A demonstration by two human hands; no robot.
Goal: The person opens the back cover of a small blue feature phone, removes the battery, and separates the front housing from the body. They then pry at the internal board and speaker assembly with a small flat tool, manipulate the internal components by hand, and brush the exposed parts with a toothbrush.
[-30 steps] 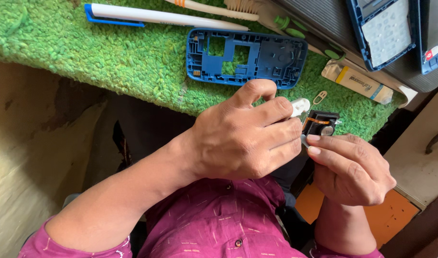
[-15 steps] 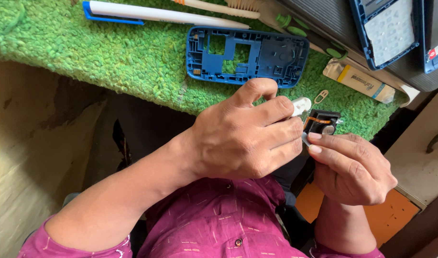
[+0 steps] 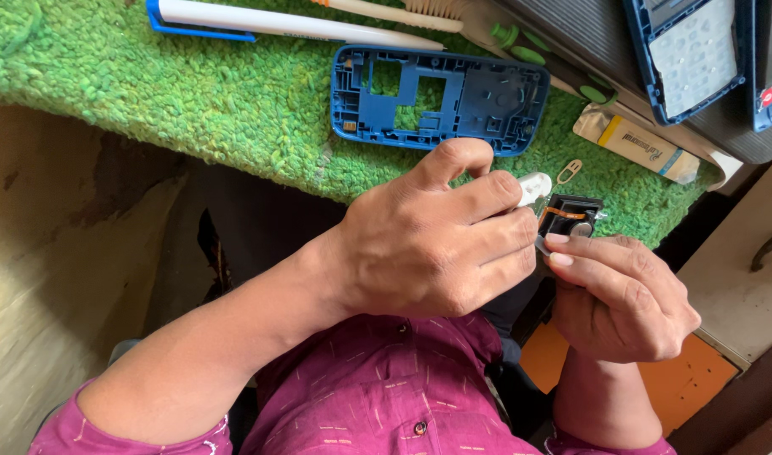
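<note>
Here the left hand (image 3: 428, 244) gripped a white tool (image 3: 533, 187), its tip pointing right. The right hand (image 3: 622, 291) pinched the small black module (image 3: 571, 217) just beside it.

Green shaggy mat (image 3: 192, 101) fills the upper left, from nine round to one o'clock. On it at twelve lies a blue plastic phone frame (image 3: 441, 99), flat, cut-outs showing green through. Above it, at eleven, a white pen with a blue clip (image 3: 285, 23), tip towards the right. Just past it at twelve, a toothbrush (image 3: 453, 12), bristles at the top edge. At two o'clock, a small tube (image 3: 635, 147) near the mat's edge, and a tiny metal pin (image 3: 569, 172) just beside it. Top right corner: a blue keypad panel (image 3: 685, 50).
</note>
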